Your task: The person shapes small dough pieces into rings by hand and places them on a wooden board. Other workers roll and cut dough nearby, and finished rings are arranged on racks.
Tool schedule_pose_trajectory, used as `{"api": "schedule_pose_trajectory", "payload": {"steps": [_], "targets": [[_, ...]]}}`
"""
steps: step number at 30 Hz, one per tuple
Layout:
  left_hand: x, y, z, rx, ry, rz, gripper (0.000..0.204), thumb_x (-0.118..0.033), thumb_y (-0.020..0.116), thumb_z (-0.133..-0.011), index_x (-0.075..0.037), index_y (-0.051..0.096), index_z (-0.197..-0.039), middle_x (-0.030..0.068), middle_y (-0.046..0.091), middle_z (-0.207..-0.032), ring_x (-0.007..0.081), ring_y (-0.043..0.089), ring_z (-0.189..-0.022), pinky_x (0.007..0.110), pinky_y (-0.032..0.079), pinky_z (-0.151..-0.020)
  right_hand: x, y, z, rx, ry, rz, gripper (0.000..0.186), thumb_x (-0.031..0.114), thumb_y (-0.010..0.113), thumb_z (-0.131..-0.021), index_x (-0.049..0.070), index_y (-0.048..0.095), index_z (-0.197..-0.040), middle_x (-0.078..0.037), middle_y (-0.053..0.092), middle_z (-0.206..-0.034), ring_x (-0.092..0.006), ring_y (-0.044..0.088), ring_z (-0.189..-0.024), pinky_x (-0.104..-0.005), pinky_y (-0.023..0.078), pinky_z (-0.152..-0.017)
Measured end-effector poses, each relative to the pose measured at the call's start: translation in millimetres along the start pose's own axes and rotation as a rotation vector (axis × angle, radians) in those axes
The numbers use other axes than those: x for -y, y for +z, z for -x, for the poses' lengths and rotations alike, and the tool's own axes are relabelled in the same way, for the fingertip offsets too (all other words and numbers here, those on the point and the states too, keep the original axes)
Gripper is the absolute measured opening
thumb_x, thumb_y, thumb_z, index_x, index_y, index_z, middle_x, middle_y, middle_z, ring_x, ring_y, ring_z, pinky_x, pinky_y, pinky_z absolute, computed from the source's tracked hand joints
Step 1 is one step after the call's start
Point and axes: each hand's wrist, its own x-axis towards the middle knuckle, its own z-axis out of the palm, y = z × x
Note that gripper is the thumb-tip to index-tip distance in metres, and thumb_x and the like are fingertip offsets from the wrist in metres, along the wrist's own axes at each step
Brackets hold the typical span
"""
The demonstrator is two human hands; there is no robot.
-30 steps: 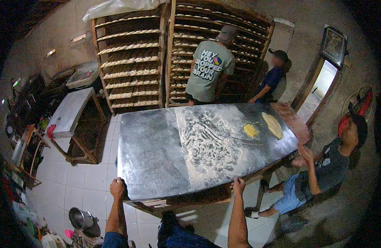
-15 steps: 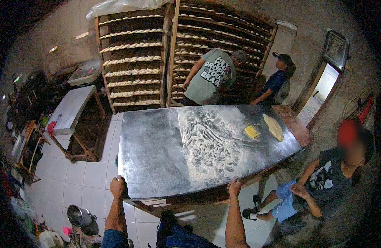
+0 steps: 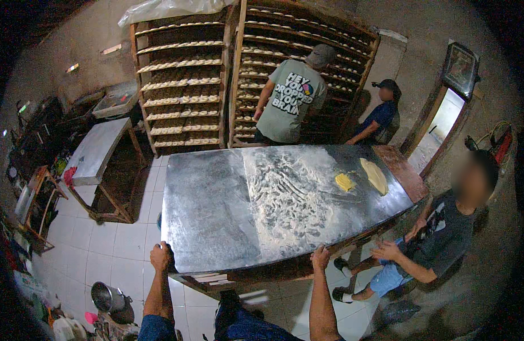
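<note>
My left hand [image 3: 160, 257] is closed round the near left corner of a large metal-topped table [image 3: 208, 210]. The right hand [image 3: 320, 257] grips its near edge farther right, fingers curled on the rim. Between and beyond them, white flour [image 3: 290, 207] is spread and streaked over the middle of the top. Toward the far right lie a small yellow lump [image 3: 344, 182], perhaps margarine or dough, and a long pale flattened piece of dough [image 3: 374, 176]. Neither hand touches these.
Behind the table stand wooden racks [image 3: 182, 85] with rows of shaped dough. A person in a green shirt [image 3: 290, 99] faces them; another in dark blue [image 3: 381, 113] stands beside. A third person [image 3: 438, 238] is close at right. A side table [image 3: 100, 150] and metal pot [image 3: 107, 296] are left.
The person at right has shifted upright and left, hands moving apart. The person in green has straightened up at the racks. My hands stay on the table.
</note>
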Motion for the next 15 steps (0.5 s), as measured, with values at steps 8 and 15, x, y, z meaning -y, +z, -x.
{"api": "schedule_pose_trajectory", "payload": {"steps": [8, 15], "targets": [[28.7, 32.3, -26.4, -0.017, 0.154, -0.064, 0.057, -0.047, 0.040, -0.087, 0.004, 0.062, -0.101, 0.0307, 0.061, -0.093, 0.0449, 0.059, -0.090, 0.050, 0.046, -0.080, -3.0, 0.0, -5.3, -0.030, -0.019, -0.135, 0.040, 0.036, 0.036, -0.097, 0.001, 0.053, -0.089, -0.009, 0.054, -0.060, -0.0189, 0.052, -0.044, -0.0336, 0.044, -0.040], [-5.0, 15.2, -8.1, -0.007, 0.042, 0.017, 0.058, -0.046, 0.039, -0.087, 0.005, 0.063, -0.098, 0.0314, 0.061, -0.092, 0.0457, 0.060, -0.089, 0.051, 0.046, -0.080, -35.7, -4.8, -28.9, -0.034, -0.057, -0.267, 0.040, 0.033, 0.034, -0.099, -0.002, 0.054, -0.090, -0.008, 0.053, -0.058, -0.0184, 0.052, -0.043, -0.0330, 0.043, -0.039]]}}
